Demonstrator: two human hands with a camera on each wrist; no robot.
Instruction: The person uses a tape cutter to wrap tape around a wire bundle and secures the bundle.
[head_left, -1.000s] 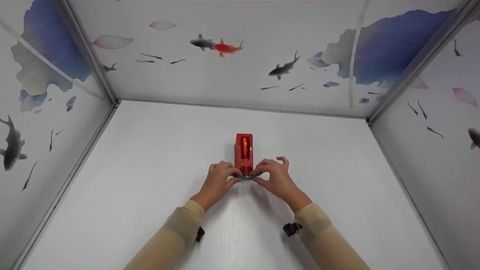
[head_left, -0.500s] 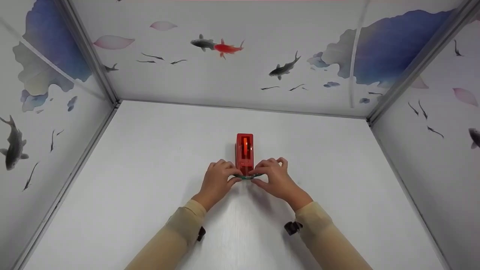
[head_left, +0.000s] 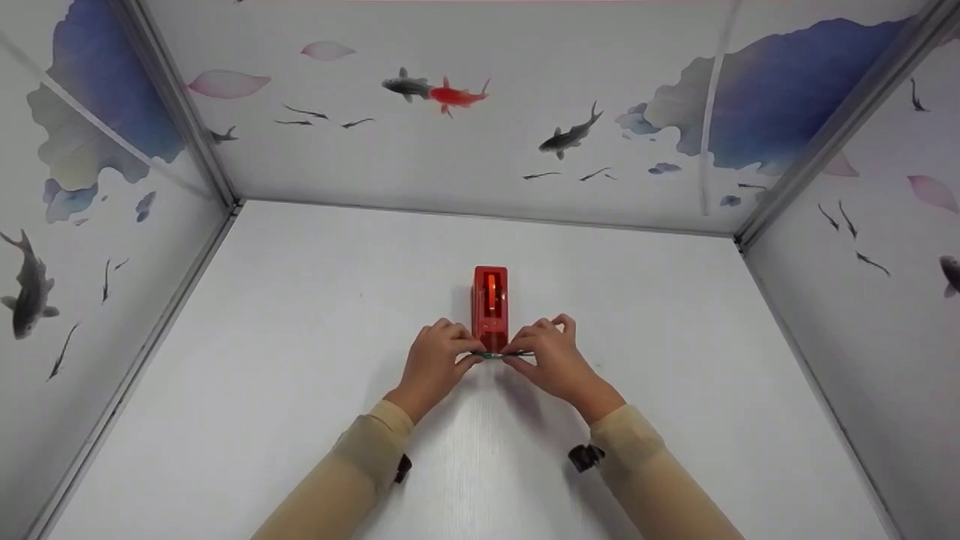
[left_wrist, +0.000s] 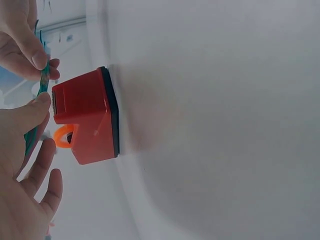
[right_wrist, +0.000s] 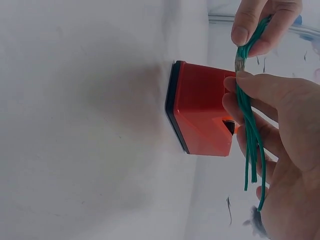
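Between both hands is a small bundle of thin green wires, stretched roughly sideways at the front end of a red tape dispenser. A strip of clear-looking tape wraps the bundle's middle. My left hand pinches the bundle on one side of that strip with thumb and fingers. On the other side, my right hand pinches it the same way, and loose wire ends hang past the fingers in the right wrist view. Inside the dispenser sits an orange tape roll. Fingers partly cover the wires.
The dispenser stands on a white tabletop just beyond the fingertips. White panels printed with fish and leaves enclose the table at the back and both sides.
The bundle's two outer ends, angled and bowed earlier, now lie nearly in a straight line. Both hands have kept almost the same place, and the dispenser has stayed put.
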